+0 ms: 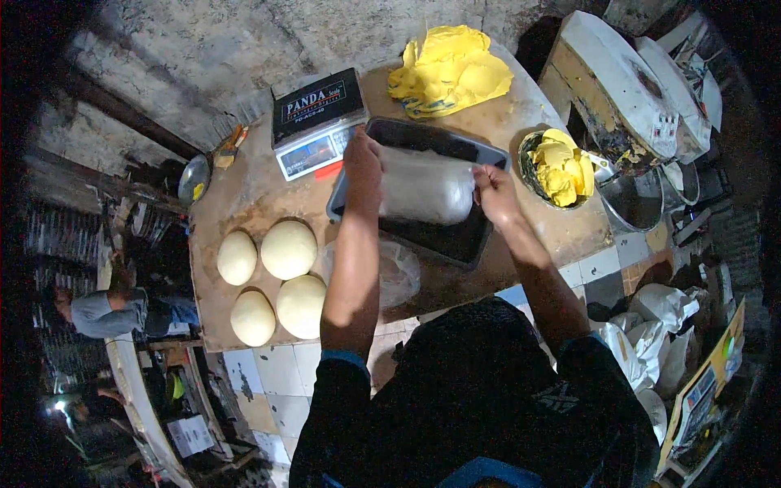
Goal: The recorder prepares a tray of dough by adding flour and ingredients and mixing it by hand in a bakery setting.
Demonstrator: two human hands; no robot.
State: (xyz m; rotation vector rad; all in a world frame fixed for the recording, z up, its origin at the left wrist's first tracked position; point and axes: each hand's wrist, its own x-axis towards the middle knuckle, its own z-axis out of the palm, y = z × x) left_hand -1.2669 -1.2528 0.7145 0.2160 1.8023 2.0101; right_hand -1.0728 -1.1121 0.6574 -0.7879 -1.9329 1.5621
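A piece of clear plastic (427, 185), smeared by motion, is stretched between my two hands; whether it is a bag or a sheet I cannot tell. My left hand (364, 167) grips its left end, and my right hand (496, 195) pinches the right edge. Below it lies a dark grey rectangular tub (439, 244), whose inside is partly hidden by the plastic. Another crumpled clear plastic bag (394, 275) rests on the table beside my left forearm. Several smooth, pale dough balls (289, 250) sit left of that forearm.
A digital scale (313, 153) with a black top stands behind my left hand. Yellow, creamy spread (451, 69) is heaped at the table's back, and more fills a bowl (561, 167) at right. A metal bowl (195, 179) sits at the far left. White sacks (643, 333) lie on the floor.
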